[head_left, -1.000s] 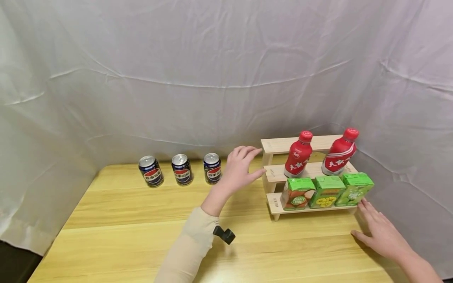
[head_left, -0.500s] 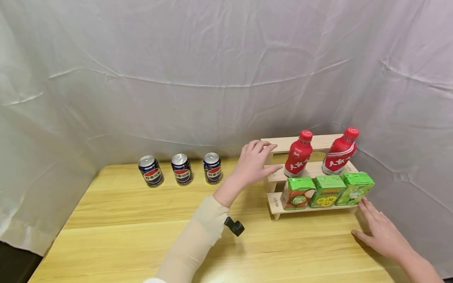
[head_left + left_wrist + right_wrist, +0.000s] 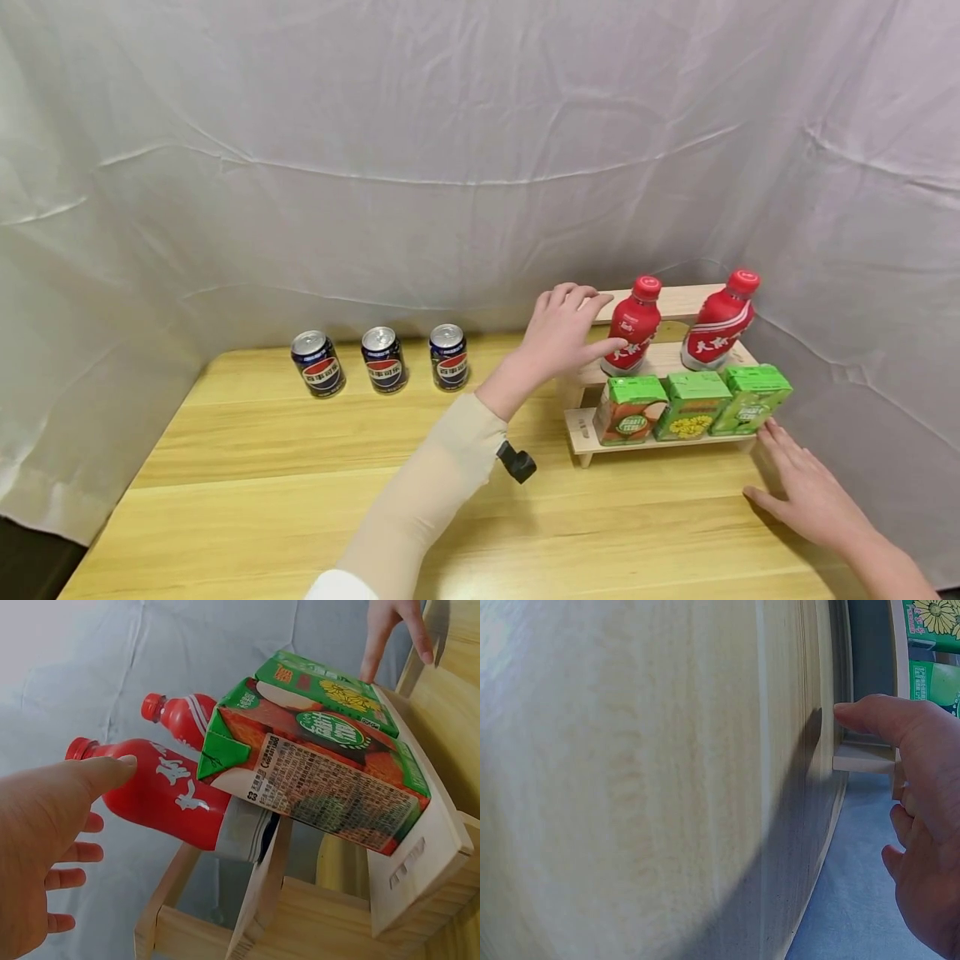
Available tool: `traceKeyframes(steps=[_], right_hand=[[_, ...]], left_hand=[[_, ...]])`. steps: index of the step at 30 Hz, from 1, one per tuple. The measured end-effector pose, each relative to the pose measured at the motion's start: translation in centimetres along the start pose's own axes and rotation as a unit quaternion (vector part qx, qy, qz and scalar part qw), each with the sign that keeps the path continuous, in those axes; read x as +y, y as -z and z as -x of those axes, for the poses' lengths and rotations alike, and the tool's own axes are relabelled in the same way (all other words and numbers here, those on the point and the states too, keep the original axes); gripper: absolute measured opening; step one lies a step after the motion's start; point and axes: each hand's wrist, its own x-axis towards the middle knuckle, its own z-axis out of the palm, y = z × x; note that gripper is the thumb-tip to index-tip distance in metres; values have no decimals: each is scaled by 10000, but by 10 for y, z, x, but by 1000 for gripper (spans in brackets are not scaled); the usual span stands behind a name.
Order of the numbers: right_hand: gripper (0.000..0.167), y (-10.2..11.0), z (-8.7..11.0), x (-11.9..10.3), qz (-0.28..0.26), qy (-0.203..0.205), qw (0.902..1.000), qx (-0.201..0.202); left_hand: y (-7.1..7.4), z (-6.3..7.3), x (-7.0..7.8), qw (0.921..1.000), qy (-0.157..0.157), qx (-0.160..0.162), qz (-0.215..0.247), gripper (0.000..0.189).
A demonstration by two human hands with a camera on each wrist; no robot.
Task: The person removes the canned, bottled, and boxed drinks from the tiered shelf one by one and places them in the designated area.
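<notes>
My left hand (image 3: 561, 333) is at the left end of the three-tier wooden shelf (image 3: 582, 421), beside the left red plastic bottle (image 3: 636, 327) on the middle tier. Its thumb overlaps the bottle's side, and the other fingers spread loosely behind it; in the left wrist view the fingertips (image 3: 64, 879) stand apart from the bottle. Another red bottle (image 3: 718, 323) stands to the right on that tier. My right hand (image 3: 806, 492) lies with straight fingers at the shelf's lower right corner, holding nothing. Several fingers of it are partly hidden in the right wrist view.
Three green-topped drink cartons, brown-fronted (image 3: 632, 411), yellow-flowered (image 3: 692, 407) and light green (image 3: 750, 402), line the bottom tier. Three dark blue cola cans (image 3: 318, 364) stand in a row at the table's back left. A grey cloth (image 3: 450, 167) hangs behind and at both sides.
My left hand has moved right, from the shelf's left end to the left bottle, its thumb now in front of the bottle. The right hand has stayed in place.
</notes>
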Motion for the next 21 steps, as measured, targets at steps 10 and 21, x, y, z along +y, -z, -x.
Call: traceKeyframes(steps=[10, 21], right_hand=[[97, 2, 0, -1, -32, 3, 10000, 40], [96, 3, 2, -2, -37, -51, 10000, -12]], left_hand=[[2, -17, 15, 9991, 210, -361, -74, 77], [-6, -28, 25, 9988, 344, -333, 106, 78]])
